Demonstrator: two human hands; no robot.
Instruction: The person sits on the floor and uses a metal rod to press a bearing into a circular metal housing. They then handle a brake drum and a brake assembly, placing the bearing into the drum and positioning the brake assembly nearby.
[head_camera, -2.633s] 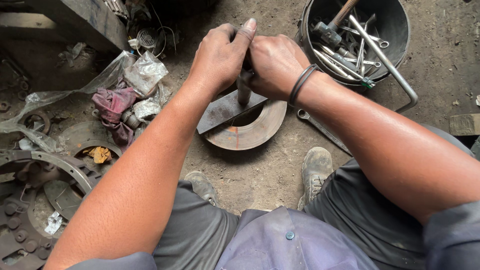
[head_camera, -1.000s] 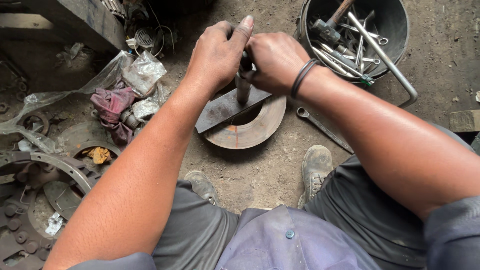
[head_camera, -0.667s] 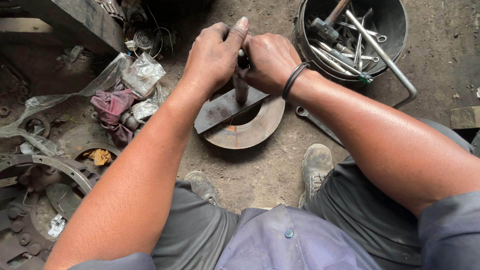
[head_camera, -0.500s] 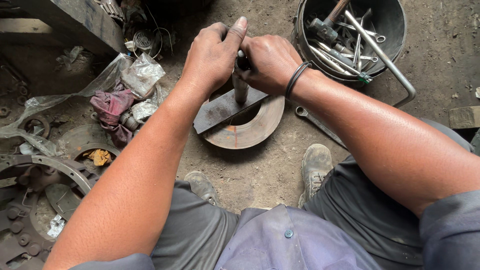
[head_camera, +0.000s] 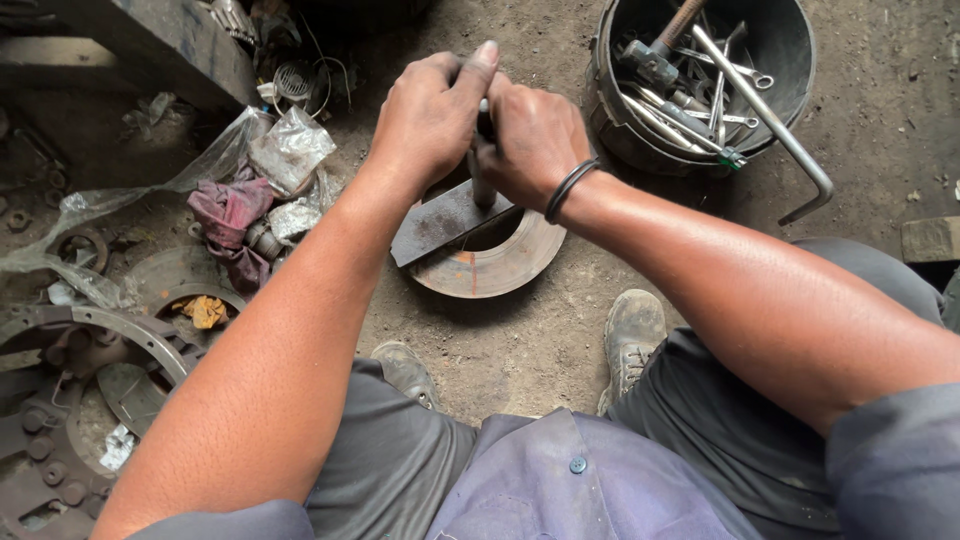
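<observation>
Both hands are gripping one slim, upright metal rod (head_camera: 481, 180) over the dirt floor (head_camera: 520, 350). The left hand (head_camera: 432, 115) is wrapping its upper part, thumb stretched along the top; the right hand (head_camera: 533, 140), a black band at its wrist, is closing round it from the other side, so the knuckles are pressing together. The rod's lower end is standing on a flat, dark steel plate (head_camera: 440, 220) lying tilted across a rusty, ring-shaped brake disc (head_camera: 500, 268) on the floor's middle. Toward the far right corner, a black bucket (head_camera: 610, 130) is holding wrenches and a hammer. At the left, crumpled plastic bags (head_camera: 285, 150) and a reddish rag (head_camera: 228, 212) are lying among worn clutch parts.
</observation>
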